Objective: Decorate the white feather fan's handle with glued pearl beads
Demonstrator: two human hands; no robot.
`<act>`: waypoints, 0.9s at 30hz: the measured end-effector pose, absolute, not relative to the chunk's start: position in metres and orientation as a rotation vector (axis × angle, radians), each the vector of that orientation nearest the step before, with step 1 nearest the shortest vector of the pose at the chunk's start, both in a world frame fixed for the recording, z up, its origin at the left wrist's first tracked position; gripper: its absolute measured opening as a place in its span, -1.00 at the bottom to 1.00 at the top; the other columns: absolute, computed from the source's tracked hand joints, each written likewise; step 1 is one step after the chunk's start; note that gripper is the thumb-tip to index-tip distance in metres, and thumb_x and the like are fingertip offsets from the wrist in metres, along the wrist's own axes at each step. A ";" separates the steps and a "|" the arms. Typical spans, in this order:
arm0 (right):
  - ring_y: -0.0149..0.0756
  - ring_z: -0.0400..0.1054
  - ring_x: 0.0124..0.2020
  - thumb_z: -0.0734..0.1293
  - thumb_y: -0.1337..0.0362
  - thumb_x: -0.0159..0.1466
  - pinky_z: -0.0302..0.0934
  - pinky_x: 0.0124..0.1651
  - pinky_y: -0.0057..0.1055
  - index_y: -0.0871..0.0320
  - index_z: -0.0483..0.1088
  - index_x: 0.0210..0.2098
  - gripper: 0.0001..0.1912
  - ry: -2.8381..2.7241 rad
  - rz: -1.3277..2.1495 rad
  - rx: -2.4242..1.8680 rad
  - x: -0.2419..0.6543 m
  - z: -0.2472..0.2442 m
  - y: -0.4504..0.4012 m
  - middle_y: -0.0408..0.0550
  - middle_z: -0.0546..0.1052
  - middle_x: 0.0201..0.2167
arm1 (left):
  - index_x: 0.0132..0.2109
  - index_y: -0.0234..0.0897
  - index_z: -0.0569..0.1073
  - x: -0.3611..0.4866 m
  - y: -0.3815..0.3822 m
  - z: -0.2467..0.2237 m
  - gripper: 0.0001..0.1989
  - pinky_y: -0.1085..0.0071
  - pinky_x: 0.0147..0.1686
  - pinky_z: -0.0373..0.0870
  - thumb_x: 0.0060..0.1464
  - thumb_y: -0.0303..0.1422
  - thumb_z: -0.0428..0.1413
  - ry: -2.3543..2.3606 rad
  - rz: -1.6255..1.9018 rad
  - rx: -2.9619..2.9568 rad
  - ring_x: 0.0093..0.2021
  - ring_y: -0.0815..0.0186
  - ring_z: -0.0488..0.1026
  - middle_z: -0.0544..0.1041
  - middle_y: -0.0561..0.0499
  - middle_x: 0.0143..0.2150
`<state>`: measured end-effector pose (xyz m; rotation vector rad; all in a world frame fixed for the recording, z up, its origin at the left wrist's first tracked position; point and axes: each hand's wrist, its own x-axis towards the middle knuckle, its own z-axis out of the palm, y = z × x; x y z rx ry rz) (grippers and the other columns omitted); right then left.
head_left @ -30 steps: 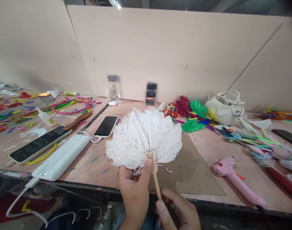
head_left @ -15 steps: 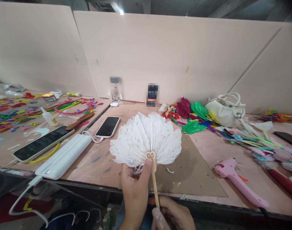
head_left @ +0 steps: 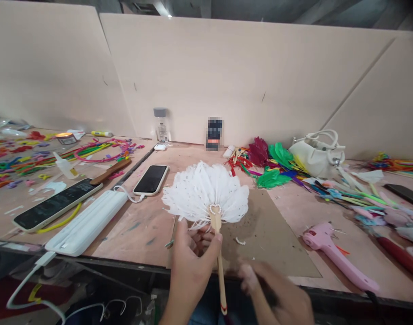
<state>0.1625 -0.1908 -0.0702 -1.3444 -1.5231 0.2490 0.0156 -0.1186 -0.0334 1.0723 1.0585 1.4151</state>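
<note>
No text is readable; print on the clear bottle with a grey cap (head_left: 161,127) is too small to read.

The person's left hand (head_left: 197,257) holds a white feather fan (head_left: 205,192) by its wooden handle (head_left: 221,280), a beaded heart at its base; the right hand (head_left: 276,289), blurred, is just beside the handle, and a pink glue gun (head_left: 340,257) lies on the table (head_left: 284,216) to the right
</note>
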 end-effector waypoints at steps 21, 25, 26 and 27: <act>-0.30 0.51 -0.26 0.35 0.12 0.48 0.39 -0.22 -0.62 0.05 0.55 -0.26 -0.78 -1.395 0.513 -1.270 0.207 -0.046 -0.156 -0.15 0.58 -0.31 | 0.05 -0.24 0.57 0.035 -0.118 -0.055 -0.76 0.27 -0.38 0.38 0.24 -0.39 0.20 1.532 1.215 2.168 -0.40 0.14 0.51 0.52 0.01 -0.40; -0.33 0.51 -0.31 0.37 0.15 0.47 0.40 -0.24 -0.64 0.03 0.56 -0.26 -0.80 -1.390 0.568 -1.193 0.205 -0.041 -0.156 -0.16 0.57 -0.33 | 0.06 -0.25 0.58 0.030 -0.120 -0.042 -0.77 0.24 -0.15 0.47 0.29 -0.39 0.17 1.195 1.305 2.179 -0.13 0.14 0.56 0.58 -0.10 -0.15; -0.32 0.52 -0.31 0.37 0.15 0.48 0.42 -0.24 -0.62 0.03 0.56 -0.24 -0.81 -1.383 0.603 -1.175 0.203 -0.041 -0.156 -0.15 0.57 -0.32 | 0.06 -0.23 0.58 0.029 -0.120 -0.037 -0.77 0.24 -0.07 0.48 0.28 -0.40 0.18 1.089 1.294 2.140 -0.07 0.15 0.56 0.58 -0.10 -0.09; -0.31 0.52 -0.31 0.37 0.15 0.49 0.43 -0.26 -0.59 0.02 0.55 -0.23 -0.82 -1.373 0.645 -1.154 0.201 -0.041 -0.156 -0.14 0.56 -0.32 | 0.03 -0.23 0.59 0.027 -0.120 -0.033 -0.79 0.24 -0.03 0.47 0.26 -0.40 0.20 1.000 1.280 2.095 -0.03 0.16 0.55 0.58 -0.09 -0.06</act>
